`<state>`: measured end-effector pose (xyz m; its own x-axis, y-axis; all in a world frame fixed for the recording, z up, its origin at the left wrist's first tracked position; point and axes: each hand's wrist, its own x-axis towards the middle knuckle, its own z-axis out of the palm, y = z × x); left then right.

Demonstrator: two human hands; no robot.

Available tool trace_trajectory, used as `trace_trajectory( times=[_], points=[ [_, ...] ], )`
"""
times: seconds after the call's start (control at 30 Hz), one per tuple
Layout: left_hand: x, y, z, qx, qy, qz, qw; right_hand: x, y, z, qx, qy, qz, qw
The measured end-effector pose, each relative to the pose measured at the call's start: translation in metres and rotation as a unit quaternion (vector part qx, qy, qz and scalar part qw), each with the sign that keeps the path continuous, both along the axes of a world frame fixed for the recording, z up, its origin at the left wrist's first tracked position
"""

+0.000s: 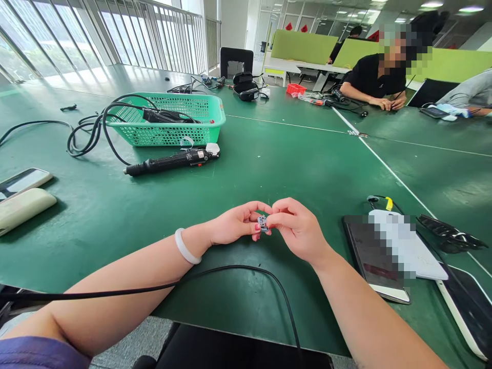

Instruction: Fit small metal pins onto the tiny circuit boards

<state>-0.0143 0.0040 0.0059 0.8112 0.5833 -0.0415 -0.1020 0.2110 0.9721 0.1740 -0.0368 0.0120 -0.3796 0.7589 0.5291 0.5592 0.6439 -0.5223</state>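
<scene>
A small grey part [263, 223] with fine dark and light details is held above the near edge of the green table; its exact kind is too small to make out. My left hand [234, 224] is closed around it, with the thumb on its left side and fingers behind and below. At its right edge, my right hand [298, 228] pinches with thumb and index finger, and the two hands' fingertips meet above the part. What lies between the right fingertips is mostly hidden. A white band circles my left wrist.
Ahead on the left, a black electric screwdriver [172, 160] lies before a green mesh basket [165, 136] with cables. Phones [23, 197] rest at far left; a dark box [374, 256] and sunglasses [451, 233] at right. A black cable [230, 267] crosses my left forearm. A co-worker [378, 77] sits across.
</scene>
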Motion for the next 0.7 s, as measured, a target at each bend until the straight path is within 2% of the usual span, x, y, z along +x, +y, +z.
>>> trace_trajectory(
  times=[0.33, 0.5, 0.6, 0.7],
  points=[
    [0.002, 0.0, -0.001, -0.016, 0.027, -0.015, 0.999, 0.002, -0.003, 0.007, 0.019, -0.025, -0.001, 1.0],
    [0.004, -0.001, -0.001, -0.011, 0.036, -0.023, 0.999, 0.001, -0.004, 0.009, -0.042, -0.009, -0.006, 0.999],
    [0.004, 0.0, -0.001, -0.012, 0.037, -0.004, 0.999, 0.002, -0.003, 0.011, -0.064, -0.007, -0.003, 0.998],
    [0.003, 0.002, -0.002, -0.014, 0.037, 0.043, 0.998, 0.009, 0.0, 0.011, -0.075, -0.002, -0.057, 0.996]
  ],
)
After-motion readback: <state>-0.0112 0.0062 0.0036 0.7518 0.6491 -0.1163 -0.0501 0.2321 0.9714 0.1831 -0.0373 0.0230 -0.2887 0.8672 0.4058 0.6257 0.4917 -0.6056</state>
